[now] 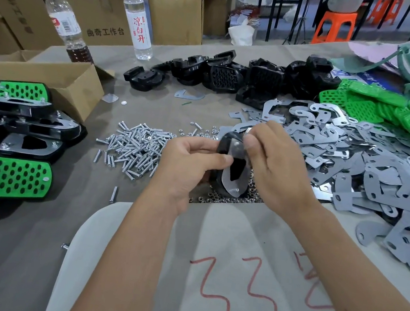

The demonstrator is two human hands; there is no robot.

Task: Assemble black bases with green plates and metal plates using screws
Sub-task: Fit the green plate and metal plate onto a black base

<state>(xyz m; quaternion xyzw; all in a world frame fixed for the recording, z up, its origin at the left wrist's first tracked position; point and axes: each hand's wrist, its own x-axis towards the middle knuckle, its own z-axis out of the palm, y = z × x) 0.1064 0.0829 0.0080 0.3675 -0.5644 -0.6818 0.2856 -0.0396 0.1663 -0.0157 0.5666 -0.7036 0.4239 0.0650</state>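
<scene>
**Metal plate held against a black base above the surface**

The grey surface (27,249) carries heaps of metal plates (369,176), screws (136,148) and finished units (11,178). Above it the left hand (189,163) grips the black base (226,142), long axis running toward and away from the person. The right hand (273,165) pinches the base's far end, where the metal plate (231,182) lies on its face; the screws lie left, nearer the left hand.

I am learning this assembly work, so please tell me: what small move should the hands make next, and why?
Probably the right hand should seat the cut-out shiny metal plate flat against the black plastic base that the left hand grips. Both hands hold this part above the table, and no screw through the plate is visible yet; the loose silver screws lie close by.
</scene>
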